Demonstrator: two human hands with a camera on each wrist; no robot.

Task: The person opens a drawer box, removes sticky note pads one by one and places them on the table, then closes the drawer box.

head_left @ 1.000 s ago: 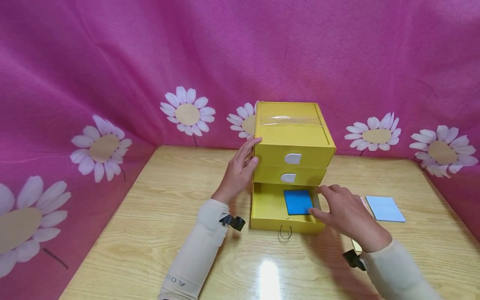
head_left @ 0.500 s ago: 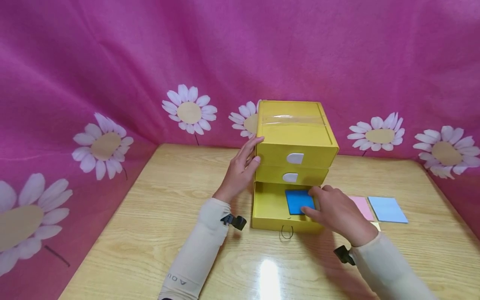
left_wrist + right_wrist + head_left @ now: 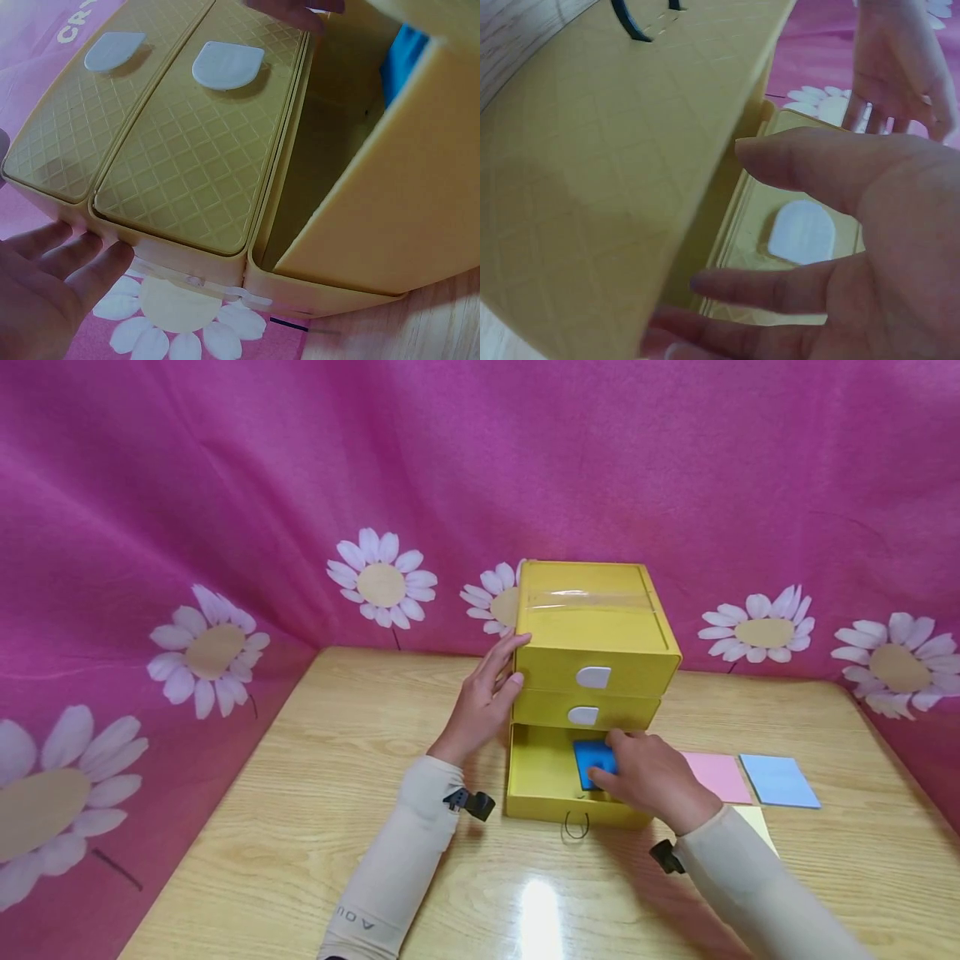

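Observation:
A yellow drawer box [image 3: 585, 618] has its bottom drawer [image 3: 538, 764] pulled out. Inside that drawer lies a flat blue square pad [image 3: 588, 758], whose right part is covered by my right hand [image 3: 652, 777]. Thumb and fingers of this hand are spread over the pad; in the right wrist view the hand [image 3: 907, 210] reaches past the drawer's front wall, with a gap between thumb and fingers. My left hand [image 3: 476, 710] rests with extended fingers along the box's left side. The two upper drawers, with white tabs [image 3: 594, 677], are closed.
To the right of the box, a pink square pad [image 3: 716, 777], a light blue one [image 3: 780, 781] and a partly hidden pale yellow one [image 3: 756, 827] lie on the wooden table [image 3: 360, 743]. A pink flowered cloth [image 3: 420, 460] hangs behind. The drawer front bears a dark loop [image 3: 576, 827].
My right hand has moved left from the drawer's right edge to over the blue pad, uncovering the pink and pale yellow pads. My left hand stays against the box.

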